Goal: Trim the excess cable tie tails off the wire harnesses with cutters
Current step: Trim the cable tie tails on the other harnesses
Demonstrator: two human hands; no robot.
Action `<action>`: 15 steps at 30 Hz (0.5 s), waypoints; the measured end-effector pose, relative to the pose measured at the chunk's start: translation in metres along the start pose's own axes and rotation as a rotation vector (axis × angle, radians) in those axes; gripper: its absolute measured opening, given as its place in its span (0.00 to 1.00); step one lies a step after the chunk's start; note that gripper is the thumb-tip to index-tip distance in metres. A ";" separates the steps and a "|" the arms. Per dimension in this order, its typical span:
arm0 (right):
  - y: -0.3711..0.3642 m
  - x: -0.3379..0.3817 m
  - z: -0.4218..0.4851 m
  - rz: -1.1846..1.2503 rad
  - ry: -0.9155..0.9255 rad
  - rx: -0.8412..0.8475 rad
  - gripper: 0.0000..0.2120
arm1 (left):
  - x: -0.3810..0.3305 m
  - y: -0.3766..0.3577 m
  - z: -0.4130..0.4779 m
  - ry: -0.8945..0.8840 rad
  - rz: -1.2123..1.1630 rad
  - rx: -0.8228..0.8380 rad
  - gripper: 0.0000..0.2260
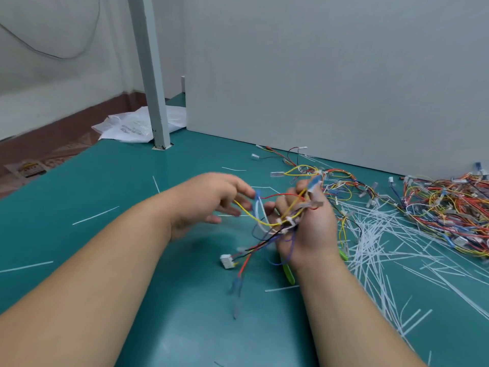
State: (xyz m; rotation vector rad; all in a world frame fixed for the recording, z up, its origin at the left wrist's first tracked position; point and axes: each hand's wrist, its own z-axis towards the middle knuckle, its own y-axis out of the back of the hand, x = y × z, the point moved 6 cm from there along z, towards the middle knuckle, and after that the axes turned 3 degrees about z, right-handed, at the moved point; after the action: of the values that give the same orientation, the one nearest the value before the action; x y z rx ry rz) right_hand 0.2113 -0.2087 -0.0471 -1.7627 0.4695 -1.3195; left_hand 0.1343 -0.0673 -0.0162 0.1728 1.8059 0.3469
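I have the right hand (309, 234) clenched round a wire harness (267, 223), raised above the tabletop (158, 287) near the scene's middle. Its yellow, red and blue wires fan out to the left, and a white connector (227, 260) dangles below. Green handles of the cutters (289, 274) poke out under that hand; I cannot tell whether it grips them too. The left hand (209, 197) is released, fingers loosely spread just beside the yellow wire, blurred. To the right lies a heap of white cut tie tails (375, 234), and further right a pile of harnesses (444, 207). Far left, a plastic bag (132, 125) lies by a post (153, 88).
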 end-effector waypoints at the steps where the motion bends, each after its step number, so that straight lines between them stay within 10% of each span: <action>1: -0.002 -0.003 -0.002 -0.148 0.047 -0.017 0.20 | -0.005 0.004 0.003 0.010 -0.077 -0.100 0.18; 7: -0.028 -0.024 -0.024 -0.963 0.307 0.279 0.16 | -0.032 -0.009 0.022 -0.052 0.060 -0.215 0.28; 11: -0.025 -0.022 -0.022 -1.046 0.274 0.324 0.14 | -0.033 -0.010 0.023 -0.111 0.120 -0.244 0.07; 15: -0.016 0.001 -0.016 -0.883 0.259 0.071 0.19 | -0.041 -0.003 0.012 -0.235 0.477 -0.513 0.12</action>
State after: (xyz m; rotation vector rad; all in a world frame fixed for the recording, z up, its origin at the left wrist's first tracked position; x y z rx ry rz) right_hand 0.1945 -0.2074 -0.0327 -1.8055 -0.2770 -2.1468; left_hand 0.1571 -0.0805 0.0179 0.2687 1.3781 1.0681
